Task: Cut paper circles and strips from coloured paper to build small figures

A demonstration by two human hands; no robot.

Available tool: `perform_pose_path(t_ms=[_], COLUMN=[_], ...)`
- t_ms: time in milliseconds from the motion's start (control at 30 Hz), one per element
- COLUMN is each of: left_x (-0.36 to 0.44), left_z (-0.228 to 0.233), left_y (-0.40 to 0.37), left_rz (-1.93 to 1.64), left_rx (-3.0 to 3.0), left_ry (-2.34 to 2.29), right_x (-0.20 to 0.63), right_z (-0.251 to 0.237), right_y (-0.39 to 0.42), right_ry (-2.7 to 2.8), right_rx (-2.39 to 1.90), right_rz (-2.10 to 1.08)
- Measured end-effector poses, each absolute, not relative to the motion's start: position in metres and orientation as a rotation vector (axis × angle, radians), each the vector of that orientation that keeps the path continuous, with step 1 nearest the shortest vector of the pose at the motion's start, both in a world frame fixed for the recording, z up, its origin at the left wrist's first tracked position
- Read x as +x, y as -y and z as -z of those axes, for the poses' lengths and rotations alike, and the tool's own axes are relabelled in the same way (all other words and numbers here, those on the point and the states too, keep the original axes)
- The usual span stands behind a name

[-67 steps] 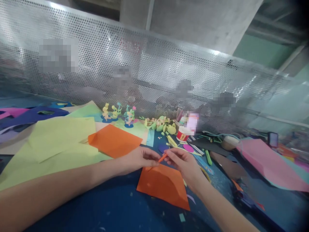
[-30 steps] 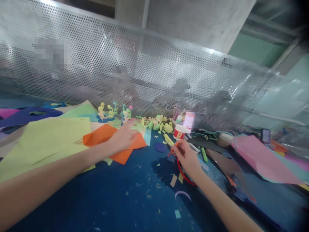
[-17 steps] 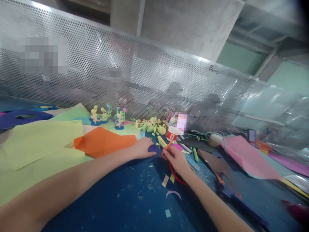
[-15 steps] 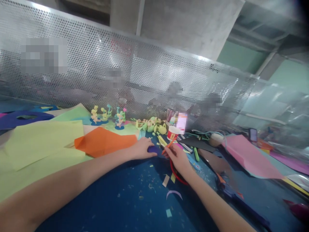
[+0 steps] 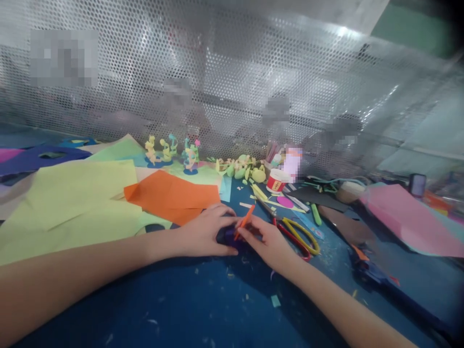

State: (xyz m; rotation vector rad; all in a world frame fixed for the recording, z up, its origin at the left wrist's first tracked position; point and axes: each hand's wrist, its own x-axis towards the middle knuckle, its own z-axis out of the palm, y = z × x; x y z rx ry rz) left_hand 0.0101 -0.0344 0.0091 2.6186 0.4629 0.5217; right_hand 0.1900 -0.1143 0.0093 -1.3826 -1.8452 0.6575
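Observation:
My left hand (image 5: 203, 233) rests on the blue table (image 5: 188, 304) with its fingers closed around a small dark purple paper disc (image 5: 226, 236). My right hand (image 5: 266, 242) pinches a thin rolled orange paper stick (image 5: 243, 223), whose lower end touches the disc. Both hands meet just in front of the orange paper sheets (image 5: 170, 195). Scissors with red and yellow handles (image 5: 295, 233) lie on the table immediately right of my right hand.
Light green sheets (image 5: 72, 203) cover the left. Small paper figures (image 5: 170, 152), green paper pieces (image 5: 241, 172) and a red-and-white cup (image 5: 276, 181) stand along the perforated metal screen (image 5: 232, 82). A pink sheet (image 5: 409, 217) and a green marker (image 5: 316, 214) lie at the right. Paper scraps dot the table.
My left hand pushed the orange sheet aside to the back left, then took the purple disc and drew it nearer. My right hand brought the orange stick onto it. The view tilted down.

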Motion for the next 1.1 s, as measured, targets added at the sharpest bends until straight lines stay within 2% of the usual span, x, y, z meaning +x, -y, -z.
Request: perform_pose_path(t_ms=[567, 867, 1100], left_x=[0.004, 0.002, 0.003], left_z=[-0.008, -0.006, -0.005], left_y=[0.035, 0.036, 0.029], left_rz=[-0.562, -0.772, -0.849], left_rx=[2.519, 2.515, 2.635], left_ry=[-0.579, -0.676, -0.510], right_x=[0.194, 0.198, 0.210], right_z=[-0.004, -0.004, -0.007], right_y=[0.107, 0.105, 0.102], right_ry=[1.879, 1.449, 1.204], right_rx=[-1.468, -1.187, -1.045], right_rz=[-0.621, -0.957, -1.324])
